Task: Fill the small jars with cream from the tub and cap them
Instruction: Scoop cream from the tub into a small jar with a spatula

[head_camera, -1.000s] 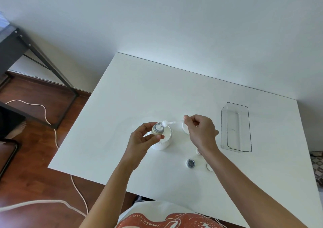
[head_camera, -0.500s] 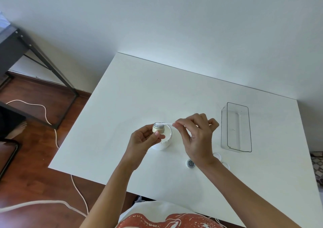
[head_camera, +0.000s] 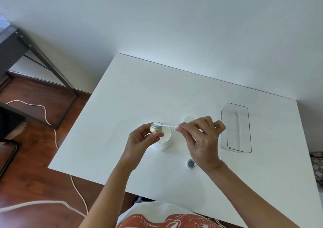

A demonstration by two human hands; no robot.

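Note:
My left hand (head_camera: 141, 140) holds a small jar (head_camera: 156, 127) between thumb and fingers, just above the open white cream tub (head_camera: 163, 140). My right hand (head_camera: 201, 140) pinches a thin white spatula (head_camera: 170, 126) whose tip lies across the jar's mouth with white cream on it. The tub's lid (head_camera: 188, 119) lies on the table behind my right hand. A second small jar (head_camera: 190, 163), open and dark inside, stands on the table near my right wrist. Small white caps by my right wrist are mostly hidden.
A clear plastic bin (head_camera: 236, 128) stands to the right on the white table (head_camera: 131, 96). A dark metal frame (head_camera: 43, 61) and a white cable (head_camera: 52, 122) are on the wooden floor to the left. The wall runs behind the table.
My right hand moved left and turned, bringing the spatula's cream-laden tip from above the tub onto the jar's mouth. My left hand kept the jar almost still.

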